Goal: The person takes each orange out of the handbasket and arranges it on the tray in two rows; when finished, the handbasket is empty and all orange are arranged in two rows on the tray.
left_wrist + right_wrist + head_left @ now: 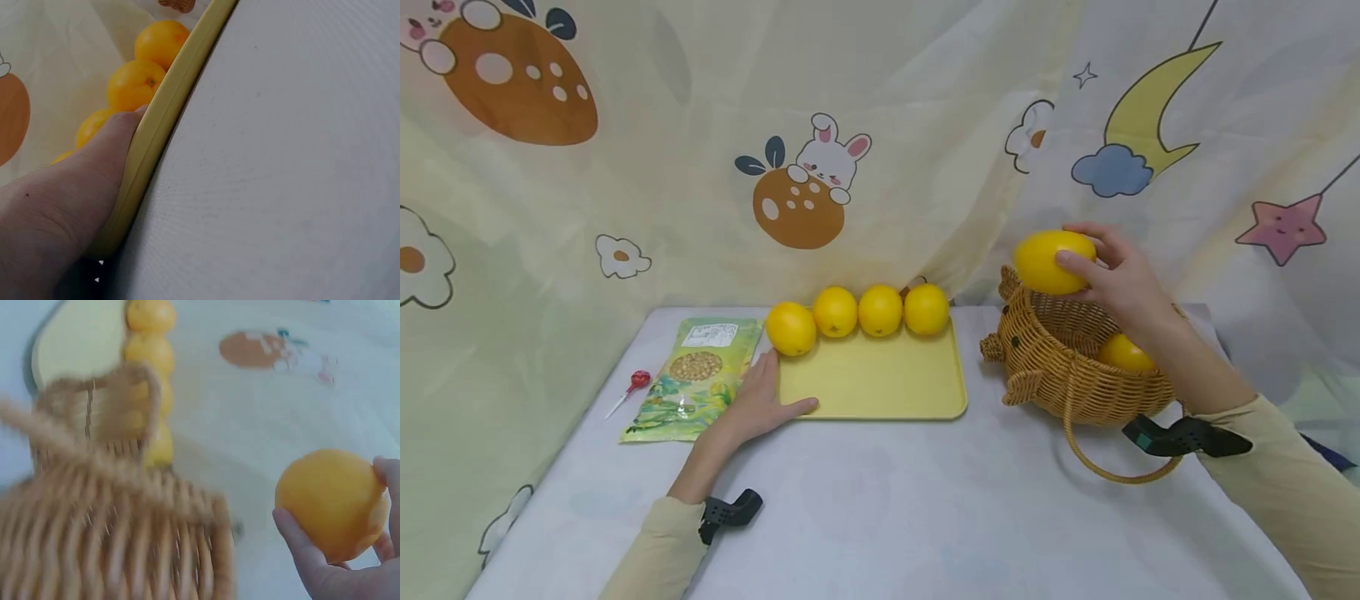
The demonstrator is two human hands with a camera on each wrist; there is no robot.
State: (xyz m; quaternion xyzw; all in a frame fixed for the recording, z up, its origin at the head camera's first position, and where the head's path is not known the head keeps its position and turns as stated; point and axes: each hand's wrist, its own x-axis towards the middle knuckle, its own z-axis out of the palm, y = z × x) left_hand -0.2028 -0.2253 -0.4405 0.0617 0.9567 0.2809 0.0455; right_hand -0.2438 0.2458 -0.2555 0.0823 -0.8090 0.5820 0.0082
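Right hand point(1120, 279) — grasping yellow-orange fruit point(1049, 260), held up near wicker basket point(1105, 396); second fruit point(1123, 353) inside. Left hand point(763, 402) — spread, fingers extended, touching left end of yellow tray point(880, 379). Four matching fruits point(880, 310) along tray's far edge. Green packet point(696, 379), lollipop point(638, 381) farther left on surface point(880, 508).

Six smooth, rounded yellow fruits point(880, 311) show: four along one pale-yellow rectangular tray point(880, 387), one in the right hand point(1116, 271), and one in the single brown woven wicker basket point(1048, 371). With the left hand point(760, 402), that makes two bare hands, and there are two black wrist cameras point(730, 512), one green-and-yellow printed plastic packet point(696, 367) and one round red lollipop point(639, 380) on a white stick.
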